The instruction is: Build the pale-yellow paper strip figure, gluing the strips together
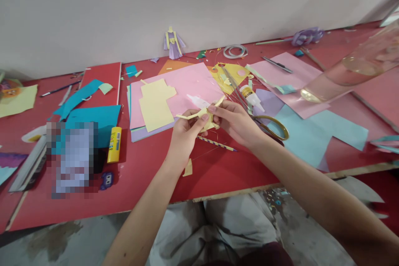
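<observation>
Both my hands meet over the front middle of the red table, around a small piece of folded yellow paper [211, 124]. My left hand [189, 131] pinches it between thumb and fingers, and a thin yellow strip sticks out to the left. From the other side my right hand [232, 121] pinches its upper part, where a narrow end points up. My fingers hide much of its shape. Just below the hands lies a patterned pencil [220, 144]. Behind them are stacked pink sheets [187, 81] with cut yellow paper [156, 108] on top.
Scissors [269, 126] and a small glue bottle [249, 93] lie right of my hands. A yellow glue stick [114, 145] stands left. A paper dress figure [173, 43] leans on the wall. A clear bottle with liquid [346, 68] is at the right.
</observation>
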A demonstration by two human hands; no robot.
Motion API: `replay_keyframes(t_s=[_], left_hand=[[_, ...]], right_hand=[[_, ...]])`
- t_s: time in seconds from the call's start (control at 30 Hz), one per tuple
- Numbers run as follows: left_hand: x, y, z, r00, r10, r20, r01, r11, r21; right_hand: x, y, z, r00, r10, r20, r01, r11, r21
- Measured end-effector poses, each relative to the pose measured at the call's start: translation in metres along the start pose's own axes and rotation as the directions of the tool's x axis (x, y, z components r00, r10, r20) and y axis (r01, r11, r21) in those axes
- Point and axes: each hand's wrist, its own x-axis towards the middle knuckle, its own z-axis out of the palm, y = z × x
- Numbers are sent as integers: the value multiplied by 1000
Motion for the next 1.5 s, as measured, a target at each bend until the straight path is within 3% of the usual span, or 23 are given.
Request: replay_keyframes(t_s=[0.63,1.5], left_hand=[[1,-1,-1,1000,-23,5,23,1000,-15],[1,-1,-2,1000,-25,15,25,1000,-10]], right_hand=[[-1,3,-1,995,-99,6,99,982,-161],[-1,3,-1,989,-142,34,146,971,-192]])
